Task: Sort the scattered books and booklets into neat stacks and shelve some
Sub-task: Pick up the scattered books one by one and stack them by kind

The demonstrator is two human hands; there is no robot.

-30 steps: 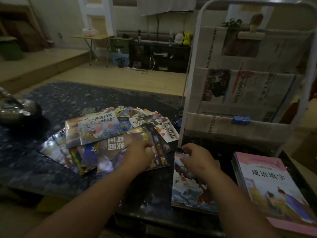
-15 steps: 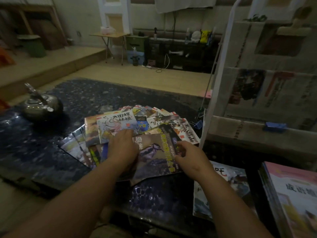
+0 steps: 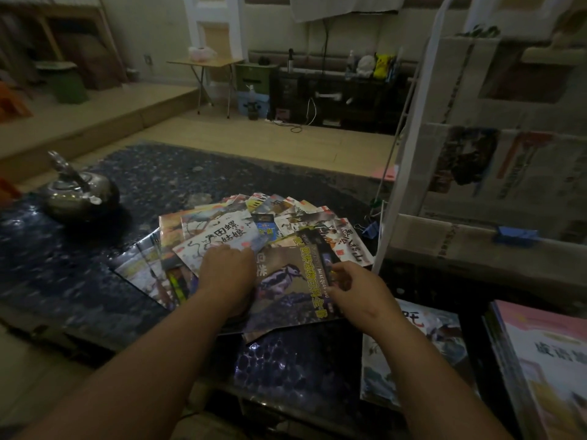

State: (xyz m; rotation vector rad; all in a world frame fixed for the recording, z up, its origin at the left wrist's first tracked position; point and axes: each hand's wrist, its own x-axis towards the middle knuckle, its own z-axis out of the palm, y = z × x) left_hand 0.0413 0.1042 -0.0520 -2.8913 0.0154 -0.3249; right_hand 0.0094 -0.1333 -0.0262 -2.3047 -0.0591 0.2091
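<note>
Head cam shows the bird booklet (image 3: 290, 281) sitting right between your two hands, on top of the near end of the fanned pile (image 3: 222, 230), roughly midway along the near edge of the table (image 3: 133, 185). Its long axis runs more or less away from you, tipped a bit to the left at the far end, with its near corner hanging past the rest of the fan. Your right hand (image 3: 354, 292) has the booklet's right-hand long edge pinched, fingers curled over the top. Your left hand (image 3: 227, 276) lies palm-down on the pile at the booklet's left edge, fingers fairly straight and pressing rather than gripping; can't tell if the thumb is tucked under anything. What matters, I'd say: the wave-cover booklet (image 3: 413, 357) lies to your right, toward the near right corner, with the pink book (image 3: 546, 360) further right again. So the right hand is the nearer one by far. I'd guess you slide the booklet sideways to the right while the left pins the fan, then turn it to line up with that cover.
</note>
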